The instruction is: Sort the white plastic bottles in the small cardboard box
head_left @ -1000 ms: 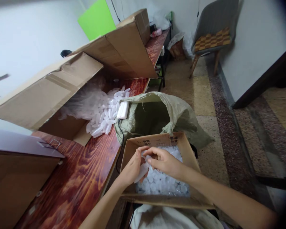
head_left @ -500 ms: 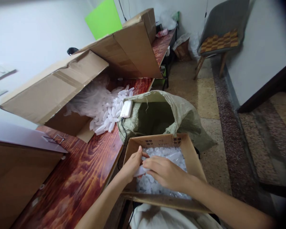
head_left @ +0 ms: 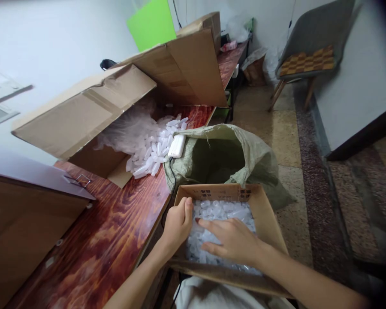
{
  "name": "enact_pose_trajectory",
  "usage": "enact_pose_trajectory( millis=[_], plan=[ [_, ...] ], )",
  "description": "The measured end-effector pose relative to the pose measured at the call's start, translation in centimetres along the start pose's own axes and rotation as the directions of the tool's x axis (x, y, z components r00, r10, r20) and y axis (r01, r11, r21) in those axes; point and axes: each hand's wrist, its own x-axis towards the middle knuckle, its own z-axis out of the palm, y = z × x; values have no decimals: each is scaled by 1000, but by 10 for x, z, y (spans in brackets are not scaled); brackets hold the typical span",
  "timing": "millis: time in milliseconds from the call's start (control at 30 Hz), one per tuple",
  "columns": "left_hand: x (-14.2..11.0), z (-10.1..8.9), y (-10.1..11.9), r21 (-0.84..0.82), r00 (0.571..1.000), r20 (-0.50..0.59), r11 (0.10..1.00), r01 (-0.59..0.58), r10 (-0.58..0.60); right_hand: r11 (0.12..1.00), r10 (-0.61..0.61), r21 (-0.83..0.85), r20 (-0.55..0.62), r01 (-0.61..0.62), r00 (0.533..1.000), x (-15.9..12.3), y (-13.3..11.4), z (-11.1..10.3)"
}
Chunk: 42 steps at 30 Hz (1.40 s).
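Observation:
Over the small cardboard box [head_left: 272,231] in front of me, my left hand [head_left: 179,218] is closed at the left side, thumb up. Whatever it may hold is hidden behind the fingers. My right hand [head_left: 230,238] reaches over the middle of the same box, fingers stretched out and apart, just above or touching the contents. Many small translucent white plastic pieces [head_left: 223,209] fill this box. Past its far side gapes an open pale green woven sack [head_left: 260,150].
On the red wood-grain table [head_left: 116,227], a tipped large cardboard box [head_left: 83,111] spills more white pieces [head_left: 154,152]. A white corded device [head_left: 176,146] rests at the sack's rim. A grey chair [head_left: 312,47] stands at the back right.
My hands were together around a translucent white piece and have now separated. The right fingers have spread, while the left has closed up. The whole view has shifted slightly.

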Motion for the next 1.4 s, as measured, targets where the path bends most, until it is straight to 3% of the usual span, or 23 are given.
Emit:
enact_pose_trajectory(
  millis=[400, 667, 867, 967, 1100, 1167, 1233, 1267, 1333, 1400],
  plan=[
    [-8, -10, -1, -15, 999, -44, 1000, -17, 17, 998, -46, -47, 30, 47, 999, 4, 7, 2],
    [-6, 3, -1, -45, 1000, -20, 999, 12, -13, 999, 48, 16, 41, -49, 998, 10, -6, 6],
    [-14, 8, 9, 49, 990, -81, 993, -108, 112, 939, 264, 211, 62, -271, 963, 11, -14, 3],
    [8, 1, 22, 115, 971, -154, 979, -167, 183, 891, 372, 244, 90, -382, 924, 13, -13, 10],
    [64, 8, 38, 217, 928, -269, 955, -202, 257, 855, 456, 156, 230, -495, 860, 9, -13, 27],
    [81, 25, 39, 257, 925, -209, 931, -261, 317, 859, 454, 87, 324, -504, 830, 4, -14, 33],
    [82, 49, 32, 283, 917, 1, 879, -383, 399, 875, 429, 33, 411, -483, 805, 0, -15, 34],
    [76, 63, 27, 276, 884, 156, 839, -468, 441, 884, 412, 14, 448, -467, 794, -1, -15, 33],
    [61, 91, 14, 234, 759, 440, 755, -612, 480, 901, 381, -14, 505, -434, 775, -1, -15, 29],
    [46, 115, 1, 203, 650, 607, 702, -683, 457, 910, 365, -36, 541, -413, 758, -1, -15, 26]
  ],
)
